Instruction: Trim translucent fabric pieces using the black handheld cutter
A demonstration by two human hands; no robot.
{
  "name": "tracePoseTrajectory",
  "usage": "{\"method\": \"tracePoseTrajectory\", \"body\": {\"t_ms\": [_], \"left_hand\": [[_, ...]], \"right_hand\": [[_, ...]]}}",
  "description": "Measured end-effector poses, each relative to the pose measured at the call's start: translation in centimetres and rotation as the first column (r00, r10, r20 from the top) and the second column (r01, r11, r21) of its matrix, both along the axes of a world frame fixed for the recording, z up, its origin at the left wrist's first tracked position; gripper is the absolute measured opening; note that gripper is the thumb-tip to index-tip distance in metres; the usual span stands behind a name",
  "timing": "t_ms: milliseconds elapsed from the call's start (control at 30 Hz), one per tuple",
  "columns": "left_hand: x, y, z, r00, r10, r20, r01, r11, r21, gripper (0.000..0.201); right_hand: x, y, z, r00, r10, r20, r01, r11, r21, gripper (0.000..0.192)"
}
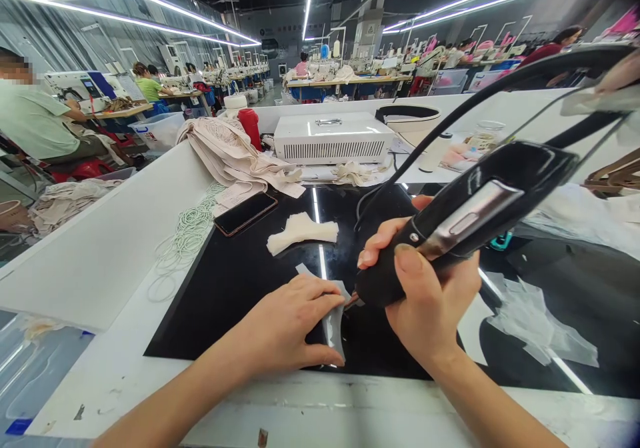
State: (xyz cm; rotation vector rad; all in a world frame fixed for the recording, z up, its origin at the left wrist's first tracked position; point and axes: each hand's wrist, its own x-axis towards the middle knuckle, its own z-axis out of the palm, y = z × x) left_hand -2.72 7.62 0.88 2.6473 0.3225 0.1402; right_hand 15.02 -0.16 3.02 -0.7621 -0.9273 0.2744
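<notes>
The left hand (295, 325) lies flat with fingers spread, pressing a small pale fabric piece (334, 318) down on the black glossy mat (225, 288) near the front of the worktop (100, 261). The right hand (425, 295) is wrapped tight round a black handheld tool (465, 225), its narrow tip touching the fabric's edge just beside the left fingertips (the cord arcs up and away to the right). To my eye this is the working stroke itself, trimming or sealing along the edge. Carrying on calls for a steady tip and for the left fingers to stay just clear of it while they keep the piece from sliding.

Room is fair: a second shaped fabric piece (301, 233) lies farther back on the mat, a phone (245, 213) at its back left corner, and loose scraps (530, 318) to the right. The mat's front edge runs close under both wrists, so there is little room to draw back. A white box (333, 138) and piled cloth (230, 155) stand well behind.
</notes>
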Motion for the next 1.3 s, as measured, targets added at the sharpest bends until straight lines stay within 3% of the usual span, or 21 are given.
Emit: {"method": "tracePoseTrajectory", "body": {"t_ms": [233, 867, 1300], "left_hand": [[-0.1, 0.0, -0.2, 1.0, -0.009, 0.019, 0.009, 1.0, -0.012, 0.075], [-0.2, 0.0, -0.4, 1.0, -0.006, 0.023, 0.007, 1.0, -0.024, 0.074], [-0.4, 0.2, -0.6, 0.998, 0.0, 0.069, 0.007, 0.996, -0.092, 0.076]], "right_hand": [[-0.8, -0.7, 0.0, 0.997, 0.061, -0.053, -0.061, 0.998, -0.007, 0.045], [-0.8, -0.9, 0.2, 0.999, 0.048, -0.009, -0.048, 0.999, -0.02, 0.04], [-0.6, -1.6, 0.8, 0.995, 0.014, -0.1, -0.019, 0.999, -0.044, 0.047]]}}
